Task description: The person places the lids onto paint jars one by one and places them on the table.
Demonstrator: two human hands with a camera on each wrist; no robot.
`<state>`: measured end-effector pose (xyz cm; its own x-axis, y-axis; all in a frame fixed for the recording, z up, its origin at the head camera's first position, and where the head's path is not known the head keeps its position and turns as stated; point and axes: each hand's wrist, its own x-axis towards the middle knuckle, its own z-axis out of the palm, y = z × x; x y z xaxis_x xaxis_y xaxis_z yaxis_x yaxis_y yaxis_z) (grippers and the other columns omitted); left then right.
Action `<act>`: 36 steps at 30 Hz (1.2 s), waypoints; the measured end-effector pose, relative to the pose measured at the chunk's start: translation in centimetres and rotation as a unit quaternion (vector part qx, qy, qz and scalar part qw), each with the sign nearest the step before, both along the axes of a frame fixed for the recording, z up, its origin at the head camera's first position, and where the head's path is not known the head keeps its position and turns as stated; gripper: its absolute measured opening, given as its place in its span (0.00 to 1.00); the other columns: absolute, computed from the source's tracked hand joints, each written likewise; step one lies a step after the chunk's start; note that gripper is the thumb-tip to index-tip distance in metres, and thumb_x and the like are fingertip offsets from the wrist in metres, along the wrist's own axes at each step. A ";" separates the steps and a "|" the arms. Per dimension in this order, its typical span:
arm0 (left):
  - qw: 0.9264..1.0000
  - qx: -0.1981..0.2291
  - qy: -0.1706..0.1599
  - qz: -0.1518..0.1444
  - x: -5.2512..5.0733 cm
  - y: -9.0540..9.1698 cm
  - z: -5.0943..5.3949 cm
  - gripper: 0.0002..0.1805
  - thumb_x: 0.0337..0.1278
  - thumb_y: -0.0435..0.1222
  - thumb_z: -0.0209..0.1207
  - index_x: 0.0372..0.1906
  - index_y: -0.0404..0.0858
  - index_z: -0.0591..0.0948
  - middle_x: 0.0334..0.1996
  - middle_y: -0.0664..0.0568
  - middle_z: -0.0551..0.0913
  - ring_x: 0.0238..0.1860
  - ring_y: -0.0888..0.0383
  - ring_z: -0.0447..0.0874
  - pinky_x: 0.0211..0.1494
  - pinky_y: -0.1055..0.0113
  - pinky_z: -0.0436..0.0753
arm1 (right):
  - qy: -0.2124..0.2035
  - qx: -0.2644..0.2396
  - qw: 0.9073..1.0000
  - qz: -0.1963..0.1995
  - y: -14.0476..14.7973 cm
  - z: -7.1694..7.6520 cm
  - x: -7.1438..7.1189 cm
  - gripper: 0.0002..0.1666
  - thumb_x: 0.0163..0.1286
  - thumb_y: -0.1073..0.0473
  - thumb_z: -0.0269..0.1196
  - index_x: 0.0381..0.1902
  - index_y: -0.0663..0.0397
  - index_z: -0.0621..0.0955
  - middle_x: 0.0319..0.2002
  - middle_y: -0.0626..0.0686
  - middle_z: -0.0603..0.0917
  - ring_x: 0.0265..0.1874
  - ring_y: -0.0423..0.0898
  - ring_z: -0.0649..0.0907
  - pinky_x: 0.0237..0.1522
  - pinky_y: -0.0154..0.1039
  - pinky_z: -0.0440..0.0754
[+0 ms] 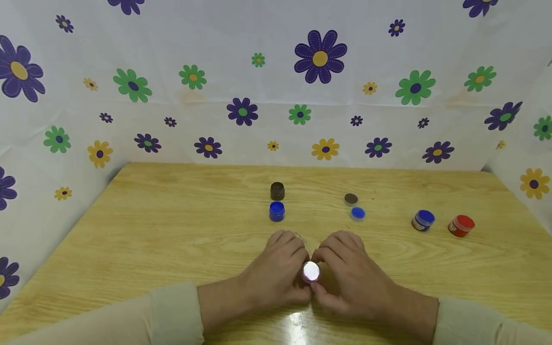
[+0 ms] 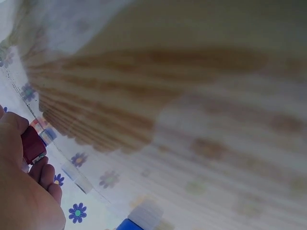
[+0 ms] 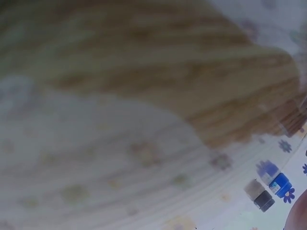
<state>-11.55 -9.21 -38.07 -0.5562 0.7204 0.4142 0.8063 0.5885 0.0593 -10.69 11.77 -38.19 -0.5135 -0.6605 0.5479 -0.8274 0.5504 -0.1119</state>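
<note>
Between the left hand (image 1: 280, 270) and right hand (image 1: 355, 278), equally near both, a dark-red paint jar (image 1: 311, 272) sits top-up above the near tabletop (image 1: 151, 230); thumbs and fingers pinch it from opposite sides.

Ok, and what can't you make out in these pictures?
Held jar, head view: bright glare washes out its top; the left hand and right hand cover much of its sides.
Blue jar and red jar at right, head view: any writing on their sides is too small to read.
Right hand, right wrist view: cut off by the edge, only a sliver shows.
Table, both wrist views: blurred, its wood grain indistinct.
</note>
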 end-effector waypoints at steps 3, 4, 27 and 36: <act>1.000 -0.010 -0.007 0.004 0.0 -0.1 0.1 0.20 0.38 0.51 0.70 0.32 0.44 0.79 0.33 0.59 0.77 0.42 0.59 0.70 0.57 0.63 0.69 | 0.001 -0.001 1.000 -0.004 -0.1 0.0 0.0 0.18 0.56 0.46 0.66 0.39 0.50 0.79 0.39 0.43 0.76 0.44 0.43 0.72 0.51 0.46 0.68; 1.000 -0.012 -0.009 0.004 0.0 -0.1 0.1 0.20 0.38 0.52 0.70 0.32 0.44 0.79 0.34 0.59 0.77 0.43 0.59 0.71 0.58 0.63 0.69 | 0.002 0.000 1.000 -0.005 -0.1 0.0 -0.1 0.18 0.57 0.46 0.66 0.39 0.50 0.79 0.39 0.43 0.76 0.44 0.43 0.72 0.51 0.46 0.68; 1.000 -0.011 0.000 -0.004 -0.1 0.1 0.2 0.23 0.36 0.55 0.71 0.32 0.44 0.79 0.33 0.59 0.78 0.41 0.60 0.71 0.56 0.65 0.70 | -0.070 0.014 0.997 -0.031 0.2 0.2 0.0 0.24 0.55 0.39 0.68 0.44 0.44 0.78 0.39 0.40 0.75 0.45 0.39 0.69 0.54 0.44 0.66; 1.000 -0.009 -0.017 0.004 0.0 0.3 0.3 0.19 0.40 0.53 0.70 0.31 0.45 0.78 0.29 0.61 0.75 0.39 0.61 0.69 0.55 0.65 0.68 | -0.049 0.009 0.999 0.004 0.1 0.3 0.0 0.21 0.51 0.48 0.68 0.43 0.45 0.78 0.40 0.40 0.75 0.44 0.40 0.70 0.53 0.43 0.66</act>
